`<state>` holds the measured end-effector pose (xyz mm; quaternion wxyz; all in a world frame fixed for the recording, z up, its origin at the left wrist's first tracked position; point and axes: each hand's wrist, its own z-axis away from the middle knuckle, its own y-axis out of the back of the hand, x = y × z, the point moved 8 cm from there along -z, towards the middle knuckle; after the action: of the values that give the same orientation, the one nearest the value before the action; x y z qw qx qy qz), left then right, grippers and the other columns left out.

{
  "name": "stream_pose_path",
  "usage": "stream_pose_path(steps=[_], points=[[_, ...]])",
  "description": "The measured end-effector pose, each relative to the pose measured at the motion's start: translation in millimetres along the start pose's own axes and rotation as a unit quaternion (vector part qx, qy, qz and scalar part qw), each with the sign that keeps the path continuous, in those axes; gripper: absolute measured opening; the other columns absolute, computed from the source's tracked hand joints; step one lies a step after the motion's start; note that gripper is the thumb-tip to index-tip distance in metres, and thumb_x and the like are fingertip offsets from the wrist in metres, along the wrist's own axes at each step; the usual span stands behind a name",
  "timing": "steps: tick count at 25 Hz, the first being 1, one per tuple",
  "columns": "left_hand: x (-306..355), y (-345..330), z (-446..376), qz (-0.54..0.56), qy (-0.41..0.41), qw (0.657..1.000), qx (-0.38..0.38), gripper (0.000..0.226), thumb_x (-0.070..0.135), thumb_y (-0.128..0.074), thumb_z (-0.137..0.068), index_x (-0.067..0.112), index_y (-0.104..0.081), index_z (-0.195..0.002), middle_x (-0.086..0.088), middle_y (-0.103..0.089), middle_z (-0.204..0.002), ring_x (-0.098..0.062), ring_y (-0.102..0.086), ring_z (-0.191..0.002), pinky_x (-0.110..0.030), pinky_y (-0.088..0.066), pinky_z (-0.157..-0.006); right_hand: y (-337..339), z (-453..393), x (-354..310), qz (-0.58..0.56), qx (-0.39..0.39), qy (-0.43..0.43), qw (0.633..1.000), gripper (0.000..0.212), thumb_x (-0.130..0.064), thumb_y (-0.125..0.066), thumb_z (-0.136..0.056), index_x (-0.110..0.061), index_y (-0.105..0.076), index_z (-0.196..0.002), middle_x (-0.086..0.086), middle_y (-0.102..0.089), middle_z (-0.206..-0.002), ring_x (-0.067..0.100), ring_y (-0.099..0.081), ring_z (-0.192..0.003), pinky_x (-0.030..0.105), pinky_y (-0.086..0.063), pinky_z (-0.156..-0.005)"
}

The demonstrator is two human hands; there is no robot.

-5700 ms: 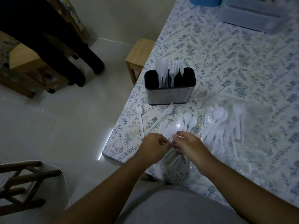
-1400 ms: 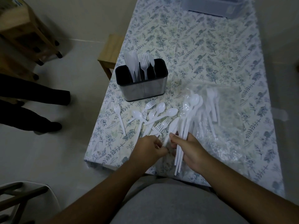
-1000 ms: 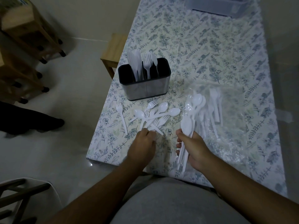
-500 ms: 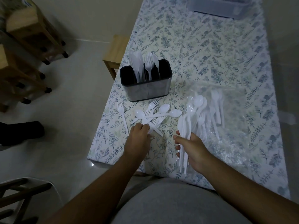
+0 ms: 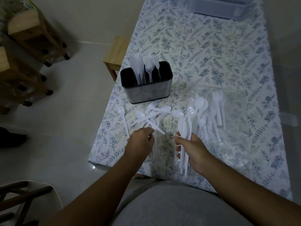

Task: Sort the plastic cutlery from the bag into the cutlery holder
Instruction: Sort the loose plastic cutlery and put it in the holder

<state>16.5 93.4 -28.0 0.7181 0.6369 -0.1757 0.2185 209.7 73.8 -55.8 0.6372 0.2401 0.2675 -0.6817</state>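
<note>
Sorting in progress, mid-task. My right hand (image 5: 194,150) is closed round a bundle of white plastic knives (image 5: 184,136), fingers wrapped over the handles, blades pointing toward the far edge of the floral-patterned worktop (image 5: 211,51). My left hand (image 5: 140,142) rests, fingers curled downward, on the near ends of a loose heap of white plastic spoons and forks (image 5: 154,113) close to the near edge; whether those fingers have pinched a handle I cannot tell. One single white plastic fork (image 5: 123,119) lies apart from the heap, beside the left edge of the worktop. The step in hand, I judge, is gathering one kind of utensil out of the mixed heap. The next move calls for lifting the bundle and lowering it, handles first, into the matching compartment, without snagging the pieces already standing there. The oblong cutlery holder, steel-walled with a black rim (image 5: 146,88), stands near the left edge, just beyond the heap; it holds upright white knives, forks and what looks like a spoon in its middle sections, while the leftmost section looks empty. The clear plastic bag (image 5: 231,132) lies flat toward the right edge, with several spoons and other pieces inside or on its mouth. A translucent lidded plastic box (image 5: 218,5) sits at the far edge, contents unseen.
</note>
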Motion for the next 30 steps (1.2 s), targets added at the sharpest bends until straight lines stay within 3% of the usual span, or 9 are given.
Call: stream_pose_path(steps=[4,8,13,17,20,22,27,30], points=[[11.5,-4.6,11.9,0.099,0.005,0.995,-0.019,0.021,0.018,-0.064,-0.094,0.016,-0.071,-0.113,0.004,-0.075,-0.096,-0.004,-0.066,-0.077,-0.017,-0.055,-0.072,0.4,0.6,0.0,-0.006,0.004,-0.001,1.0,0.02,-0.013,-0.067,-0.093,-0.019,-0.066,-0.112,0.007,-0.061,-0.084,0.021,-0.057,-0.072,0.031,-0.049,-0.056],[3.4,-14.7,15.6,0.069,0.047,0.996,-0.017,0.007,0.021,-0.063,-0.091,0.018,-0.061,-0.086,0.005,-0.059,-0.077,-0.01,-0.055,-0.066,-0.019,-0.04,-0.056,-2.7,1.4,-0.2,-0.021,0.0,-0.01,1.0,0.024,-0.012,-0.067,-0.093,-0.02,-0.065,-0.115,0.008,-0.062,-0.088,0.021,-0.058,-0.074,0.032,-0.05,-0.058],[-20.4,-11.0,14.5,0.029,0.106,0.993,-0.032,0.011,0.021,-0.063,-0.09,0.019,-0.053,-0.085,0.006,-0.056,-0.075,-0.008,-0.053,-0.063,-0.02,-0.04,-0.052,-1.3,-0.3,2.2,-0.012,-0.002,-0.016,1.0,0.023,-0.015,-0.069,-0.092,-0.019,-0.066,-0.114,0.007,-0.065,-0.09,0.022,-0.06,-0.077,0.033,-0.051,-0.061],[-17.5,-4.0,15.2,-0.018,0.086,0.996,-0.006,0.01,0.026,-0.06,-0.091,0.018,-0.055,-0.087,0.004,-0.055,-0.08,-0.011,-0.054,-0.067,-0.024,-0.047,-0.054,-1.2,-2.2,2.5,-0.021,0.001,-0.022,1.0,0.019,-0.011,-0.068,-0.092,-0.017,-0.066,-0.11,0.009,-0.065,-0.088,0.022,-0.058,-0.076,0.033,-0.051,-0.059],[-4.1,-20.6,14.1,-0.041,0.08,0.994,-0.065,0.023,0.039,-0.058,-0.092,0.017,-0.062,-0.087,0.002,-0.061,-0.081,-0.014,-0.059,-0.071,-0.029,-0.05,-0.059,-9.4,-4.9,4.4,-0.05,-0.023,-0.031,0.998,0.019,-0.003,-0.066,-0.09,-0.006,-0.067,-0.109,0.011,-0.06,-0.082,0.02,-0.055,-0.069,0.033,-0.047,-0.06],[1.6,-31.4,12.6,-0.068,0.089,0.987,-0.112,0.024,0.035,-0.058,-0.09,0.012,-0.065,-0.089,-0.003,-0.065,-0.081,-0.02,-0.063,-0.074,-0.026,-0.044,-0.06,-15.0,-6.9,5.1,-0.057,-0.037,-0.026,0.997,0.02,0.003,-0.064,-0.091,-0.001,-0.068,-0.11,0.012,-0.059,-0.082,0.019,-0.055,-0.069,0.031,-0.047,-0.063],[-3.8,-22.1,22.9,-0.043,0.106,0.976,-0.187,0.028,0.03,-0.062,-0.08,0.01,-0.056,-0.062,0.001,-0.049,-0.052,-0.014,-0.047,-0.045,-0.024,-0.045,-0.048,-18.6,-8.5,9.5,-0.054,-0.051,-0.055,0.996,0.022,-0.01,-0.058,-0.1,-0.002,-0.061,-0.12,0.012,-0.06,-0.082,0.019,-0.054,-0.064,0.033,-0.049,-0.057],[7.4,-7.2,37.0,-0.003,0.104,0.973,-0.207,0.032,0.029,-0.064,-0.078,0.005,-0.059,-0.057,-0.005,-0.049,-0.047,-0.015,-0.043,-0.042,-0.023,-0.041,-0.046,-22.9,-4.3,14.8,-0.064,-0.068,-0.087,0.992,0.028,-0.016,-0.061,-0.099,-0.002,-0.057,-0.123,0.011,-0.058,-0.081,0.019,-0.051,-0.061,0.032,-0.046,-0.053]])
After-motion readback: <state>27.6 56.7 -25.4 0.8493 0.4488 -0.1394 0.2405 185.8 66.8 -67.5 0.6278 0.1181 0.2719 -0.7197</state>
